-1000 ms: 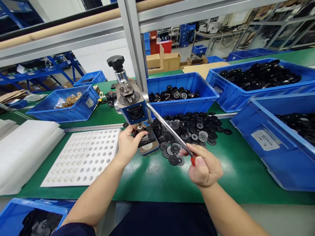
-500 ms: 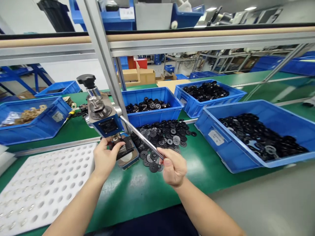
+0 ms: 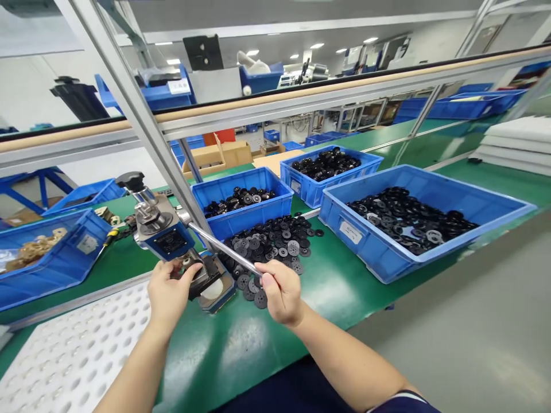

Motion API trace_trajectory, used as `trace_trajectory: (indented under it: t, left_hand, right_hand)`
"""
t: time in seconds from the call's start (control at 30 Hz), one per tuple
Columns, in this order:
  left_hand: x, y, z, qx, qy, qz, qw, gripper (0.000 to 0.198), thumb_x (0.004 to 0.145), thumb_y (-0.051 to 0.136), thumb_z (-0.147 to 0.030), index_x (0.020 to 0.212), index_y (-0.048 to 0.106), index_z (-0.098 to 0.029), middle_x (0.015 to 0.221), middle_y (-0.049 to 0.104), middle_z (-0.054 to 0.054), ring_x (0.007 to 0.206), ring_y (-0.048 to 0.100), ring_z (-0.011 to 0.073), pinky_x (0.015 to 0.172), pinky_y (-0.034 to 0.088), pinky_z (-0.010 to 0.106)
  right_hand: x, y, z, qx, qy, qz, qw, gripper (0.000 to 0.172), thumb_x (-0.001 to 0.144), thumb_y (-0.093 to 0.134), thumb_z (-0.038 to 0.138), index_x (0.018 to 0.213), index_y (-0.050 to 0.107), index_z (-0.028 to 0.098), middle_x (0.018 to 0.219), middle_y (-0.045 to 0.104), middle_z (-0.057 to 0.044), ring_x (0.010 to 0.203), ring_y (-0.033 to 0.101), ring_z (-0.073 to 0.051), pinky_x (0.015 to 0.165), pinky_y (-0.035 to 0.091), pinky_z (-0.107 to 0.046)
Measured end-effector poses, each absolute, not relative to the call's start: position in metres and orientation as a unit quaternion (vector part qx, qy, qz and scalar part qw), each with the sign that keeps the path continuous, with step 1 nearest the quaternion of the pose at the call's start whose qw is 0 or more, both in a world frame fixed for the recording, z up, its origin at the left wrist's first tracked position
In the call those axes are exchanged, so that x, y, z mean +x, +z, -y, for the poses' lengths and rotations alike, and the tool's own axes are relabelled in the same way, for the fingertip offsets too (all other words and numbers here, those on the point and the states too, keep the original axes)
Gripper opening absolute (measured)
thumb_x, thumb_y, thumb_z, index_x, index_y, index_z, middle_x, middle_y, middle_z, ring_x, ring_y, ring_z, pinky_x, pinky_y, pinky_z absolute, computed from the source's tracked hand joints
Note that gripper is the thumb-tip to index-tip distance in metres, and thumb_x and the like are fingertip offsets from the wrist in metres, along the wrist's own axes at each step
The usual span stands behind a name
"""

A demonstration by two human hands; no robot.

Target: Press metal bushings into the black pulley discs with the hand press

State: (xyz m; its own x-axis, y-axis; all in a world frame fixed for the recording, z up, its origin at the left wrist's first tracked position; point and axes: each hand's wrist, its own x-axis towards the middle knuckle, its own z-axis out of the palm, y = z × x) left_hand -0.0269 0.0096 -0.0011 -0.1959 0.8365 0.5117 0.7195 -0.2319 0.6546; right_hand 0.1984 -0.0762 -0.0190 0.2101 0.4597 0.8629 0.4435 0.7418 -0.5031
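Observation:
A hand-operated arbor press [image 3: 166, 238] with a blue body and black top knob stands on the green bench. My right hand [image 3: 283, 292] is closed around the end of its long metal lever [image 3: 228, 251], which slopes down to the right. At the press's dark work plate [image 3: 206, 280], my left hand [image 3: 170, 289] has thumb and fingers closed around a small piece beneath the ram. The fingers partly hide that piece, so I cannot make out its kind. Many black and grey perforated discs [image 3: 282, 244] lie heaped just right of the press.
Blue bins with black parts stand behind and right: a middle bin [image 3: 245, 215], a back bin [image 3: 321, 186] and a large front bin [image 3: 365, 252]. A white foam tray [image 3: 92, 344] with holes lies left. A screwdriver [image 3: 109, 235] leans by the left bin [image 3: 55, 281]. A metal post [image 3: 142, 115] rises behind the press.
The camera has turned right and tilted, so the bench sits differently in view. Both hands keep their places at the press, the right still on the lever.

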Motion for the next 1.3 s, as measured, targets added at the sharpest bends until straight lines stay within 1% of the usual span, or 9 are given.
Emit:
trace_trajectory:
  t: [0.13,0.27,0.37,0.47,0.57,0.63,0.73,1.13,1.3]
  left_hand:
    - [-0.023,0.007,0.016,0.617,0.494,-0.605,0.103,0.034,0.069,0.069,-0.054,0.074,0.062,-0.020,0.063,0.054,-0.002,0.060,0.051,0.0167,0.059,0.044,0.030]
    - [-0.013,0.004,0.060,0.625,0.523,-0.552,0.179,0.028,0.074,0.069,-0.049,0.078,0.065,-0.022,0.064,0.062,-0.001,0.057,0.054,0.0152,0.056,0.047,0.027]
    - [-0.006,-0.021,0.083,0.638,0.496,-0.505,0.303,0.027,0.075,0.072,-0.046,0.081,0.066,-0.021,0.069,0.068,0.002,0.061,0.061,0.0164,0.060,0.051,0.027]
    - [-0.006,-0.068,0.091,0.653,0.424,-0.478,0.405,0.020,0.080,0.069,-0.036,0.089,0.066,-0.018,0.074,0.070,0.004,0.066,0.064,0.0168,0.063,0.052,0.028]
    - [-0.010,-0.119,0.090,0.720,0.377,-0.447,0.373,0.011,0.083,0.063,-0.024,0.092,0.067,-0.018,0.081,0.071,0.006,0.074,0.064,0.0185,0.071,0.053,0.032]
    - [-0.013,-0.145,0.088,0.775,0.366,-0.406,0.317,0.012,0.085,0.060,-0.019,0.093,0.067,-0.018,0.084,0.071,0.008,0.079,0.063,0.0204,0.076,0.053,0.037]
    - [-0.015,-0.165,0.086,0.809,0.366,-0.376,0.266,0.015,0.086,0.057,-0.014,0.095,0.068,-0.018,0.087,0.070,0.009,0.083,0.061,0.0218,0.078,0.052,0.040]
    - [-0.015,-0.165,0.087,0.809,0.376,-0.381,0.244,0.016,0.084,0.059,-0.008,0.095,0.066,-0.017,0.086,0.067,0.006,0.082,0.058,0.0201,0.076,0.050,0.036]
    - [-0.016,-0.165,0.087,0.793,0.382,-0.403,0.251,0.015,0.086,0.061,-0.012,0.100,0.063,-0.018,0.089,0.068,0.007,0.083,0.060,0.0207,0.075,0.051,0.037]
  right_hand:
    - [0.203,0.001,0.094,-0.345,0.071,0.600,0.718,0.032,0.098,0.043,0.028,0.123,0.061,0.019,0.082,0.064,-0.005,0.063,0.060,-0.014,0.056,0.052,-0.029]
    - [0.204,-0.018,0.100,-0.348,0.153,0.596,0.707,0.041,0.100,0.041,0.033,0.137,0.051,0.019,0.089,0.065,-0.006,0.068,0.061,-0.014,0.059,0.054,-0.029]
    - [0.198,-0.059,0.099,-0.391,0.257,0.687,0.557,0.041,0.097,0.051,0.031,0.135,0.052,0.019,0.090,0.067,-0.005,0.069,0.061,-0.013,0.064,0.055,-0.028]
    - [0.188,-0.110,0.101,-0.421,0.334,0.739,0.407,0.053,0.091,0.063,0.037,0.139,0.048,0.019,0.105,0.069,-0.009,0.079,0.066,-0.016,0.074,0.057,-0.032]
    - [0.179,-0.149,0.106,-0.434,0.325,0.744,0.391,0.045,0.090,0.065,0.039,0.129,0.055,0.018,0.114,0.068,-0.014,0.097,0.067,-0.022,0.086,0.057,-0.038]
    - [0.175,-0.164,0.109,-0.440,0.299,0.751,0.391,0.039,0.089,0.066,0.039,0.121,0.059,0.017,0.106,0.070,-0.013,0.097,0.067,-0.024,0.087,0.056,-0.041]
    - [0.174,-0.169,0.110,-0.445,0.273,0.762,0.384,0.040,0.087,0.070,0.040,0.118,0.060,0.017,0.095,0.070,-0.011,0.092,0.067,-0.025,0.086,0.055,-0.042]
    - [0.174,-0.165,0.109,-0.452,0.255,0.762,0.386,0.045,0.086,0.070,0.044,0.120,0.060,0.017,0.086,0.069,-0.008,0.080,0.066,-0.022,0.079,0.055,-0.038]
    - [0.176,-0.157,0.109,-0.439,0.255,0.739,0.444,0.033,0.093,0.061,0.039,0.118,0.060,0.018,0.088,0.067,-0.008,0.073,0.062,-0.018,0.071,0.055,-0.033]
